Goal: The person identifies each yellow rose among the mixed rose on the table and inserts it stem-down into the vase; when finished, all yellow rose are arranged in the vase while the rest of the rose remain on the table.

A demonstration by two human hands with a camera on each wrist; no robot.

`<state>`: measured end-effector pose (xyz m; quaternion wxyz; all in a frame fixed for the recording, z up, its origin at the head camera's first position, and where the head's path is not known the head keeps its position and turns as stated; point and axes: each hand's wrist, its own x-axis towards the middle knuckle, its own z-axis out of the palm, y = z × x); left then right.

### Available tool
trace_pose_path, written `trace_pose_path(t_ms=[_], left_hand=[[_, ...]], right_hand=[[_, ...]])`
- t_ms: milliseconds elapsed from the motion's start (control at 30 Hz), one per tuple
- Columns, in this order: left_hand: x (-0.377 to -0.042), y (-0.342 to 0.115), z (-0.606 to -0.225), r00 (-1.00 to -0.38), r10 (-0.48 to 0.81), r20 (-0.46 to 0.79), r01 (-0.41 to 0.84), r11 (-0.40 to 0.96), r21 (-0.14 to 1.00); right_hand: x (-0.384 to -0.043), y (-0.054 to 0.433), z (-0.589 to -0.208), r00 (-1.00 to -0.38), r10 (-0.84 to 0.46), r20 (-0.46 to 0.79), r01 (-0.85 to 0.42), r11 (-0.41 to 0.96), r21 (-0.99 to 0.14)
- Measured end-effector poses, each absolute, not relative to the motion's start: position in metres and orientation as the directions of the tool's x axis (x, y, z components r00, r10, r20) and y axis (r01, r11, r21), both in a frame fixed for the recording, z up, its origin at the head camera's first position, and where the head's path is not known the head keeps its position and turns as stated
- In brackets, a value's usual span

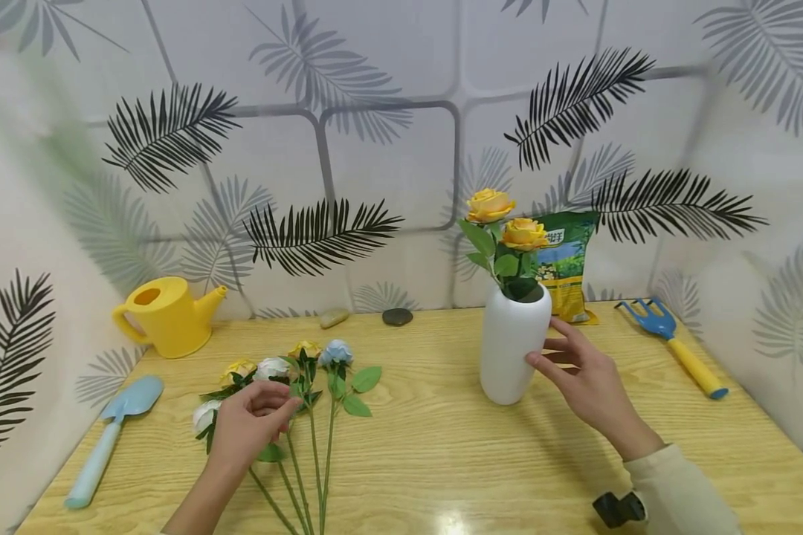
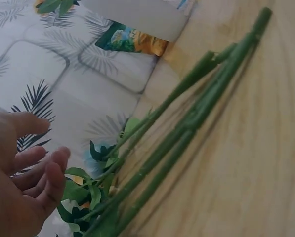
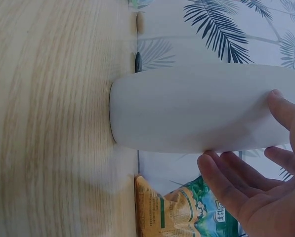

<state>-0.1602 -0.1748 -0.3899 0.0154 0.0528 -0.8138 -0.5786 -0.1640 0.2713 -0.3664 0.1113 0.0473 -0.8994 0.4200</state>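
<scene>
A smooth white vase (image 1: 514, 349) stands on its base right of the tabletop's middle, near the back edge, with your right hand (image 1: 590, 383) lightly gripping its right side. Two yellow roses (image 1: 507, 219) with green leaves rise from its mouth, one a little higher than the other. Left of the middle lie loose flowers (image 1: 272, 368): two yellow, two white and one pale blue, heads toward the back edge, long green stems (image 1: 329, 453) gathered toward the front. Your left hand (image 1: 254, 416), fingers loosely bent, is beside them.
</scene>
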Motion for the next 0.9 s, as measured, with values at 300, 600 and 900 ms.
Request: trace_pose_path(t_ms=[300, 600, 900], left_hand=[[-0.162, -0.169, -0.402, -0.996, -0.036, -0.085, -0.091, 0.514, 0.853], [-0.165, -0.162, -0.404, -0.998, -0.032, -0.060, -0.068, 0.572, 0.818], [-0.168, -0.160, -0.405, -0.997, -0.053, -0.058, -0.078, 0.597, 0.798]], right_hand=[[-0.163, 0.272, -0.367, -0.968, 0.004, 0.253, -0.193, 0.634, -0.749], [-0.163, 0.272, -0.368, -0.968, -0.001, 0.249, -0.194, 0.629, -0.752], [-0.163, 0.274, -0.367, -0.969, -0.001, 0.249, -0.193, 0.633, -0.750]])
